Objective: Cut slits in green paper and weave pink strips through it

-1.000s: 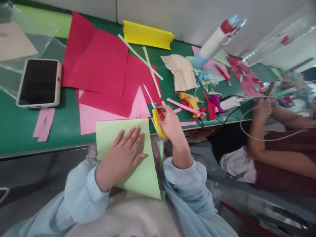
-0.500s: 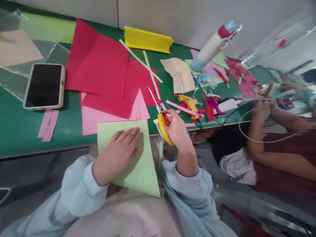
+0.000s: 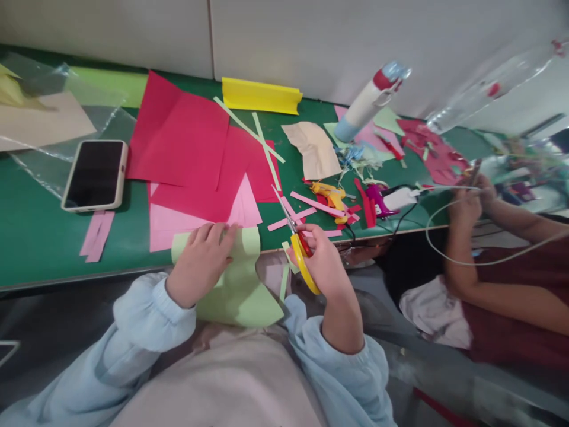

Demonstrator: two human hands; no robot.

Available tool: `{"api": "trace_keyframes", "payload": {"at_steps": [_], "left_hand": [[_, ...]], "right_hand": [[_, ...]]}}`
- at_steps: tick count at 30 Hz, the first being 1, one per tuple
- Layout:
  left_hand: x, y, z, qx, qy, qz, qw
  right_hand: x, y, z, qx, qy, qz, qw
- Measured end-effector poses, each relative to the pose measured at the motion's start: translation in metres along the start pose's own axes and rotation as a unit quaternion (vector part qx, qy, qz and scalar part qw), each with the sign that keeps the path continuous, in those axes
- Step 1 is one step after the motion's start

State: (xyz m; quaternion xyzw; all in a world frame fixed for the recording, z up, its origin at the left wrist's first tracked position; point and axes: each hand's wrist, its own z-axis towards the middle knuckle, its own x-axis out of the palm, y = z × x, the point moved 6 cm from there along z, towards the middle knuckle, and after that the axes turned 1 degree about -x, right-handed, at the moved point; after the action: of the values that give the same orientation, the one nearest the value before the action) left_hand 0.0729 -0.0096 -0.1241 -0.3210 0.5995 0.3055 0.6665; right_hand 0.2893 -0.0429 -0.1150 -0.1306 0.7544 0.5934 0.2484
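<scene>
So the left hand [image 3: 202, 258] is pressed on the green sheet [image 3: 235, 290], which curls over the tabletop's [image 3: 128, 252] front edge, and the right hand [image 3: 322, 255] is gripping yellow-and-red scissors [image 3: 301, 255].

So the paper sheet [image 3: 235, 296] is a plain light green, and the scissors [image 3: 302, 258] have yellow and red on the handles with silvery blades. Tabletop [image 3: 35, 243] is deep green. Big papers [image 3: 178, 136] are solid crimson, over baby pink sheets [image 3: 166, 228], plus pale green strips [image 3: 265, 151] and a bright yellow folded piece [image 3: 261, 96]. Phone [image 3: 95, 175]: black screen, cream case. Bottle [image 3: 367, 104] is white, light blue at the base, red up near the top. One glue gun [image 3: 329, 196] is yellow-orange. Sleeves [image 3: 153, 311] are powder blue, and the neighbour's top [image 3: 511, 296] is maroon.
</scene>
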Motion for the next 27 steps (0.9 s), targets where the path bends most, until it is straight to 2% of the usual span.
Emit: {"api": "trace_keyframes", "payload": {"at_steps": [8, 12, 14, 15, 18, 21, 24, 27], "left_hand": [[0.003, 0.000, 0.002, -0.020, 0.026, 0.004, 0.999], [0.004, 0.012, 0.005, -0.036, 0.107, -0.091, 0.989], [-0.003, 0.031, 0.007, -0.086, 0.141, -0.162, 0.973], [-0.009, 0.045, 0.009, -0.121, 0.132, -0.194, 0.965], [-0.033, 0.097, 0.015, -0.251, 0.036, -0.244, 0.936], [-0.041, 0.144, 0.017, -0.369, -0.019, -0.223, 0.902], [-0.038, 0.170, 0.021, -0.408, -0.052, -0.216, 0.885], [-0.026, 0.180, 0.025, -0.419, -0.066, -0.247, 0.871]], "right_hand": [[-0.005, -0.002, -0.001, 0.007, 0.011, 0.064, 0.998], [-0.005, -0.005, 0.003, 0.004, 0.014, 0.088, 0.996], [-0.006, -0.007, 0.005, 0.005, 0.014, 0.091, 0.996], [-0.007, -0.008, 0.006, 0.006, 0.013, 0.091, 0.996], [-0.011, -0.011, 0.009, 0.001, 0.005, 0.090, 0.996], [-0.016, -0.015, 0.013, -0.010, -0.006, 0.083, 0.996], [-0.021, -0.017, 0.018, -0.014, -0.018, 0.080, 0.997], [-0.023, -0.016, 0.024, -0.018, -0.021, 0.083, 0.996]]}}
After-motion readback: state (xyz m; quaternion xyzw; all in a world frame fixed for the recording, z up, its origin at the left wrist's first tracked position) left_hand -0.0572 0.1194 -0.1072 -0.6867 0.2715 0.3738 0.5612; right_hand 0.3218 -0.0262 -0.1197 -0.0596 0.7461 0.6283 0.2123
